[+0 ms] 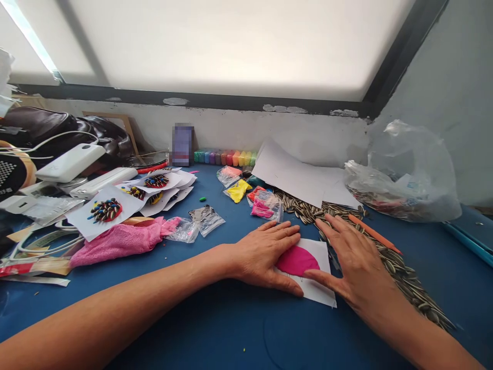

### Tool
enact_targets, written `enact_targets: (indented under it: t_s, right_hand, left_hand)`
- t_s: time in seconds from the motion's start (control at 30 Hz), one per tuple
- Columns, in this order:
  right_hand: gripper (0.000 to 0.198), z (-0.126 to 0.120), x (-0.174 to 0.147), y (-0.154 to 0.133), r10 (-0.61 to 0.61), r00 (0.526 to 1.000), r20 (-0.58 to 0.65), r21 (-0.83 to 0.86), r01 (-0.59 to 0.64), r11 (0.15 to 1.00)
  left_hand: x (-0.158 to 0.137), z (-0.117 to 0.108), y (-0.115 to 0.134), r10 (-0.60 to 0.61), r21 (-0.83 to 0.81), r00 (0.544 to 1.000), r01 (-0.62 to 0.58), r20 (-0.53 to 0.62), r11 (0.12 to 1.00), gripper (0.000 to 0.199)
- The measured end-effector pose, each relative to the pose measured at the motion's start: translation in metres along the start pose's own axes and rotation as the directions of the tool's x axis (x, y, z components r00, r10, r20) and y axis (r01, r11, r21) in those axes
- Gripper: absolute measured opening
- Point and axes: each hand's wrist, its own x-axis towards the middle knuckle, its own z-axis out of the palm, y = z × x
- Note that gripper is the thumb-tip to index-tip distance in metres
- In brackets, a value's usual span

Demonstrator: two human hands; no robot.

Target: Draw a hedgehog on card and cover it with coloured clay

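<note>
A flattened magenta clay shape [298, 261] lies on a small white paper card [321, 293], which has faint drawn lines below the clay. My left hand [265, 257] rests flat across the card's left side, fingers stretched, partly covering the clay's edge. On the other side, my right hand [354, 262] is spread, its thumb touching the clay's lower right edge and its fingers over the striped sunflower seeds [400, 272]. Neither hand holds anything. An orange stick-like tool [375, 234] lies on the seeds beside my right hand.
Seed-decorated cards [107, 210] and a pink cloth [119, 244] lie at left. Small bags of yellow clay [238, 190] and pink clay [264, 206] sit ahead, before white sheets [292, 172] and a row of coloured clay [225, 157]. A plastic bag [416, 174] stands at right.
</note>
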Motion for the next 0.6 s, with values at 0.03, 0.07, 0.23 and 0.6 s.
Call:
enact_targets:
  t_s: [0.03, 0.07, 0.23, 0.6]
  right_hand:
    - [0.058, -0.006, 0.002, -0.002, 0.003, 1.0, 0.003, 0.046, -0.004, 0.999]
    - [0.044, -0.013, 0.003, -0.004, 0.009, 1.0, -0.005, 0.103, -0.008, 0.995]
    - [0.026, -0.034, -0.002, -0.01, -0.139, 0.984, -0.109, 0.251, 0.163, 0.954]
    - [0.044, -0.025, -0.023, -0.008, -0.32, 0.945, -0.067, 0.112, 0.326, 0.939]
  left_hand:
    - [0.0, -0.001, 0.0, -0.004, 0.0, 1.0, 0.004, 0.004, 1.0, 0.105]
    - [0.0, -0.001, 0.001, -0.006, 0.001, 1.0, 0.006, 0.008, 1.0, 0.105]
    - [-0.001, -0.004, 0.002, -0.012, -0.009, 1.0, 0.012, 0.016, 1.0, 0.103]
    - [0.0, -0.006, 0.003, -0.013, -0.028, 1.0, 0.014, 0.028, 1.0, 0.101]
